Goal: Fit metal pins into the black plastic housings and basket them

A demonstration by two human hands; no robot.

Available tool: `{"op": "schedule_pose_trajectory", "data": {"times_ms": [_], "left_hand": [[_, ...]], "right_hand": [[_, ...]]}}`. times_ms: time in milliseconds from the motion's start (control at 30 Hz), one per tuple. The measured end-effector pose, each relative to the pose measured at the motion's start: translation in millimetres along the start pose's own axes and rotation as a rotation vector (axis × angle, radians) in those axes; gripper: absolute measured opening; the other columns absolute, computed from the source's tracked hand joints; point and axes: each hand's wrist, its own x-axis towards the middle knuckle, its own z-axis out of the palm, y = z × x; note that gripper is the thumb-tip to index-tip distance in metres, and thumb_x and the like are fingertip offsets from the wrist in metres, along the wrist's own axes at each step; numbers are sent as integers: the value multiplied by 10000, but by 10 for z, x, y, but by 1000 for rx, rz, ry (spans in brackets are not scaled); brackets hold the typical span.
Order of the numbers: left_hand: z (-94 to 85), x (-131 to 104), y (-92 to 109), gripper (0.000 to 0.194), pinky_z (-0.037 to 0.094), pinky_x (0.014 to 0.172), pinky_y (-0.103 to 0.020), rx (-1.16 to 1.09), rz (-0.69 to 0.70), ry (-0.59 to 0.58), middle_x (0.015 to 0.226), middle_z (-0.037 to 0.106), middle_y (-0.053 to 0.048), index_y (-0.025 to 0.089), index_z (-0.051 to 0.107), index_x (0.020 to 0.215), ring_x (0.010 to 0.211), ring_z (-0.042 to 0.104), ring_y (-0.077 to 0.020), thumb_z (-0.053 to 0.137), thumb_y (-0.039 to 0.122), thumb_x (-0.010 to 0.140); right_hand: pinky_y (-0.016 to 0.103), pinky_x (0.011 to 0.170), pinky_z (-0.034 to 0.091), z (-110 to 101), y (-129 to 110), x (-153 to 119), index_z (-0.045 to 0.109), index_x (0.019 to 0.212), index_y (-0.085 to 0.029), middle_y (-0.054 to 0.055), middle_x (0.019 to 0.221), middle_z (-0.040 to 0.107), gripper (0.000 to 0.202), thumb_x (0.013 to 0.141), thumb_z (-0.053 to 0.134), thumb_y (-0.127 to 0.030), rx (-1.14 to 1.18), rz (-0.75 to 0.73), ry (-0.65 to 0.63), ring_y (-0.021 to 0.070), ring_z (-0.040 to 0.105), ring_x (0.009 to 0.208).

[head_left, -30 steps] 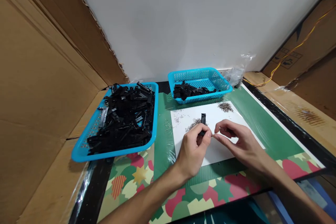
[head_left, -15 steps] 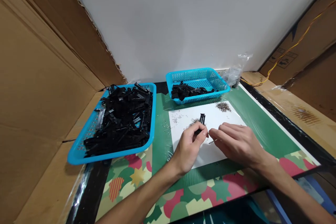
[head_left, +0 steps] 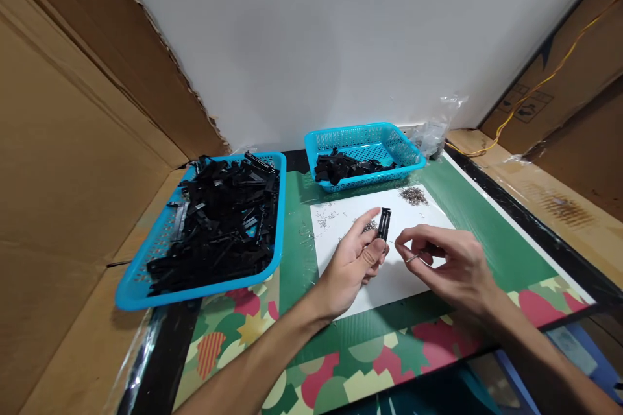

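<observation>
Over the white sheet [head_left: 389, 292], my left hand [head_left: 354, 260] grips a narrow black plastic part [head_left: 384, 223] upright between thumb and fingers. Just to the right, my right hand [head_left: 445, 262] is closed around a thin metal tool [head_left: 413, 258], with thumb and index finger pinched near the black part but apart from it. Whether a tiny piece sits at those fingertips is too small to tell. Behind my left hand lies a pile of small metal pieces [head_left: 370, 225], partly hidden; a darker pile [head_left: 413, 196] lies at the sheet's back right.
A large blue basket [head_left: 281, 227] heaped with black parts stands at the left. A smaller blue basket [head_left: 413, 165] with black parts is at the back, beside a clear plastic bag [head_left: 433, 136]. Cardboard [head_left: 73, 142] borders the left side; a yellow wire [head_left: 530, 94] hangs at right.
My left hand has turned and its index finger has lifted, showing more of the black part. My right hand has moved slightly right and rotated, revealing its thumb and pinched fingers.
</observation>
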Motion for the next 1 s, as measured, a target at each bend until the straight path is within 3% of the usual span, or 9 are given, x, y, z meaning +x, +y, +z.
{"op": "schedule_pose_trajectory", "data": {"times_ms": [133,233,300,467,633,767,1000], "left_hand": [[25,1,-20,601,464,697,-253,148,112,12,1013,633,-69,214,604,1476,816,566,-146,710,520,969],[50,-26,-17,555,524,867,-318,337,200,56,1200,693,-102,234,629,1480,1007,626,-223,706,469,983],[59,-42,-14,528,542,847,-324,466,245,98,1312,688,-109,247,640,1477,1031,643,-243,690,456,994],[50,-51,-25,507,562,794,-305,616,358,107,1341,680,-100,272,597,1520,975,663,-215,641,406,1033],[30,-49,-48,521,536,1009,-345,725,440,66,1270,658,-80,309,492,1594,1143,630,-228,567,328,1078],[27,-57,-57,529,484,1116,-357,741,438,31,1317,615,-93,292,398,1646,1269,585,-232,454,292,1120],[40,-85,-54,526,470,1131,-350,799,394,25,1363,582,-82,317,342,1667,1270,591,-217,365,292,1142]], "right_hand": [[255,479,369,15,31,33,679,926,-238,-24,674,646,217,832,597,-61,-1,-59,-55,107,504,503],[249,497,399,1,21,39,668,932,-233,-25,665,641,185,861,590,-81,-25,-99,-70,107,523,509],[245,524,420,-16,9,45,662,927,-228,-29,652,626,173,878,575,-87,-57,-140,-77,109,534,520],[229,538,395,-60,-12,72,649,890,-200,-40,638,599,170,896,541,-68,-83,-210,-58,96,524,523],[216,581,412,-74,-9,75,651,917,-181,-34,688,641,159,929,553,-56,-84,-211,-79,87,554,549],[232,578,381,-68,6,75,649,932,-180,-34,682,619,158,966,550,-61,-122,-220,-78,98,530,555],[272,622,366,-133,57,68,624,1028,-179,15,799,628,147,1014,515,-83,-196,-261,-194,145,532,652]]}}
